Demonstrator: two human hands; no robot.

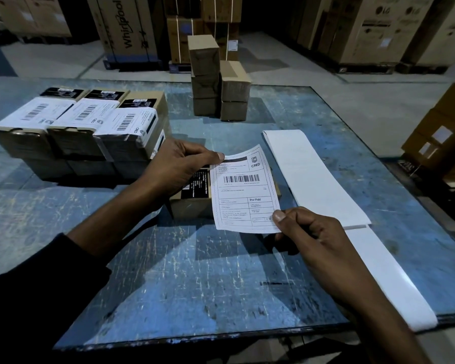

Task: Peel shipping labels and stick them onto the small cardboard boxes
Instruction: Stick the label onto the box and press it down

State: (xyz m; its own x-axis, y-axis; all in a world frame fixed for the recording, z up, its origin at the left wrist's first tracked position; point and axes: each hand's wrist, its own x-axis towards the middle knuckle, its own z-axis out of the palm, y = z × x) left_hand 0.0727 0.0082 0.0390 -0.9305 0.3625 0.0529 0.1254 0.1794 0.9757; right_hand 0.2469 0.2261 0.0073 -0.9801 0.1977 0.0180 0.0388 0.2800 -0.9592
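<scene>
Filling the view, a scratched blue metal table [195, 271] stands amid big warehouse cartons [126, 27]; labelled brown boxes [79, 127] sit left, white backing strip [326, 185] right. Left hand [176, 169] and right hand [310, 237] pinch a white printed shipping label [244, 190] above a small cardboard box [189, 206]

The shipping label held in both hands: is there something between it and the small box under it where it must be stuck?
Nothing visible does. The shipping label hangs above the small box, pinched by the left hand at its far corner and the right hand at its near corner. Only the box's own black sticker shows beside it.
</scene>
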